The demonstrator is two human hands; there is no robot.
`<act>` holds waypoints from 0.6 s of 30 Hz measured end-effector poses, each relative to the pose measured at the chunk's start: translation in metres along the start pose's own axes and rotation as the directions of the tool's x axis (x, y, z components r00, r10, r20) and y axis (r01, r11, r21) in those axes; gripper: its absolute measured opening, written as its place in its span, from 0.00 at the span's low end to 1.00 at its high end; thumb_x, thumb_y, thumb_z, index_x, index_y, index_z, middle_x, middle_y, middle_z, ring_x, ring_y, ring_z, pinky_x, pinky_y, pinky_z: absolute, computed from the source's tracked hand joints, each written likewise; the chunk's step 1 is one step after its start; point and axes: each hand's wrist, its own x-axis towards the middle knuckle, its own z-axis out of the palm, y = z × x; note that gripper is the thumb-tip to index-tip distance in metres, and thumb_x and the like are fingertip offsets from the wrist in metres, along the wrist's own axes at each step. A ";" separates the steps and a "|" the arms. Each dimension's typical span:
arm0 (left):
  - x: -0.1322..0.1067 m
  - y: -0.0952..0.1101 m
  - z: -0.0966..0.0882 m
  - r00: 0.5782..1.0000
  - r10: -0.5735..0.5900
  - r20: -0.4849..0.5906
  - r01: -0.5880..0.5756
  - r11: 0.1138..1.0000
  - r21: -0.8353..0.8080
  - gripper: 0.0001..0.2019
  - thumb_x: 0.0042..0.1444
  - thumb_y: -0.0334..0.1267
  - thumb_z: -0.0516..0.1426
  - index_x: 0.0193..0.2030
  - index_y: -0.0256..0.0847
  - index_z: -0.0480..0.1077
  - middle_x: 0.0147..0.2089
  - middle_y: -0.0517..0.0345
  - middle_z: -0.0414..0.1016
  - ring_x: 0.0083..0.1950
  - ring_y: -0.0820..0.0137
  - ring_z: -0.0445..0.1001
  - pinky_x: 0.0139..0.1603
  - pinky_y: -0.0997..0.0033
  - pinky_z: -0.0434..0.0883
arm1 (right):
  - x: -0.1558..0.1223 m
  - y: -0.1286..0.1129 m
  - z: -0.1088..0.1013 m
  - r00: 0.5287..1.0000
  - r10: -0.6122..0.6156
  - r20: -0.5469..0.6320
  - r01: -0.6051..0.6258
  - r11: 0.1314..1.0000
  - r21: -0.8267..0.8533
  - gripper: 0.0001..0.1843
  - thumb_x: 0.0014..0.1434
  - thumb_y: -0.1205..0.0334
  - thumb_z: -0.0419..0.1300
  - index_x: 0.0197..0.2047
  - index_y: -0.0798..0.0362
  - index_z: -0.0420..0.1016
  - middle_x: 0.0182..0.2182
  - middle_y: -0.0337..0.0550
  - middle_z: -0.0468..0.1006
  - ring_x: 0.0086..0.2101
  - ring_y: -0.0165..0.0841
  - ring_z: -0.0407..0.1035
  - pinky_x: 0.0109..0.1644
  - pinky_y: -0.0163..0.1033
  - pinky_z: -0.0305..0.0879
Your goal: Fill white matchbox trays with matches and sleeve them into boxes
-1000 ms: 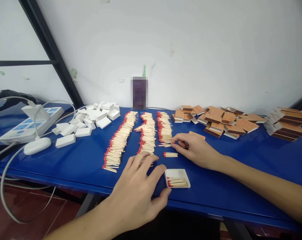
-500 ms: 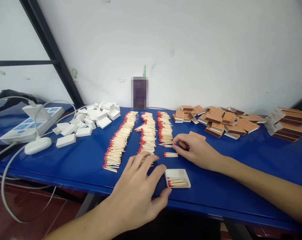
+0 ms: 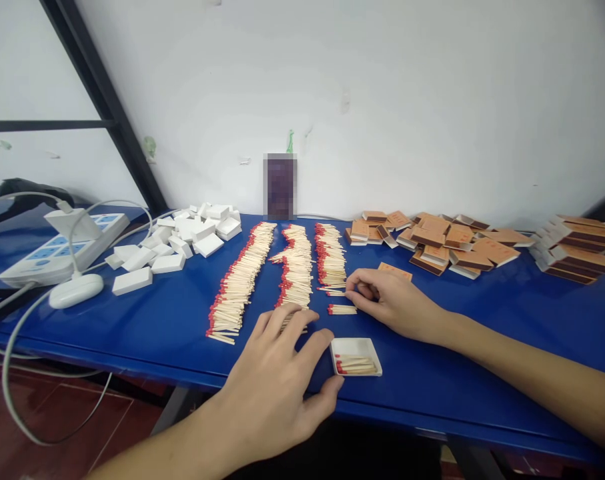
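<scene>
A small white matchbox tray (image 3: 365, 345) with several red-headed matches (image 3: 357, 367) lies near the table's front edge. My left hand (image 3: 282, 377) has thumb and index finger at its two left corners; the other fingers spread over the near end of the middle match row (image 3: 296, 267). My right hand (image 3: 389, 300) is curled, thumb and index fingertips together at the tail ends of matches (image 3: 336, 293) at the near end of the right row (image 3: 331, 257). Just in front of these fingertips lies a small separate group of matches (image 3: 342, 310).
A third match row (image 3: 242, 280) runs on the left. White trays (image 3: 182, 233) are heaped behind it, beside a power strip (image 3: 57, 250) with cables. Orange matchbox sleeves (image 3: 447, 237) lie at the back right, near stacked sleeves (image 3: 577, 250). One sleeve (image 3: 395, 270) lies behind my right hand.
The nearest matches at my right fingertips have shifted very slightly. Both hands and the tray stay almost where they were.
</scene>
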 end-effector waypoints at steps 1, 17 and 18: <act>0.000 0.000 0.000 1.000 0.000 -0.002 0.000 1.000 0.000 0.13 0.64 0.41 0.56 0.52 0.41 0.70 0.57 0.47 0.69 0.61 0.52 0.64 0.57 0.45 0.67 | 0.000 0.000 0.000 1.000 -0.006 -0.003 0.005 1.000 -0.006 0.11 0.65 0.56 0.53 0.35 0.52 0.70 0.23 0.34 0.63 0.23 0.29 0.58 0.29 0.36 0.55; 0.000 0.000 0.001 1.000 0.007 -0.019 -0.007 1.000 0.001 0.13 0.64 0.41 0.56 0.52 0.41 0.70 0.57 0.47 0.70 0.60 0.53 0.64 0.57 0.48 0.67 | -0.003 0.002 -0.001 0.990 -0.138 -0.014 0.137 0.990 -0.039 0.16 0.69 0.57 0.52 0.52 0.46 0.80 0.30 0.41 0.75 0.29 0.32 0.67 0.35 0.38 0.59; 0.001 0.000 0.001 1.000 0.006 -0.018 -0.006 1.000 0.001 0.13 0.64 0.41 0.56 0.52 0.41 0.70 0.57 0.47 0.70 0.60 0.53 0.64 0.57 0.48 0.67 | -0.003 0.002 -0.001 0.991 -0.136 -0.018 0.135 0.990 -0.043 0.16 0.69 0.58 0.53 0.52 0.46 0.80 0.30 0.41 0.75 0.29 0.32 0.67 0.35 0.38 0.59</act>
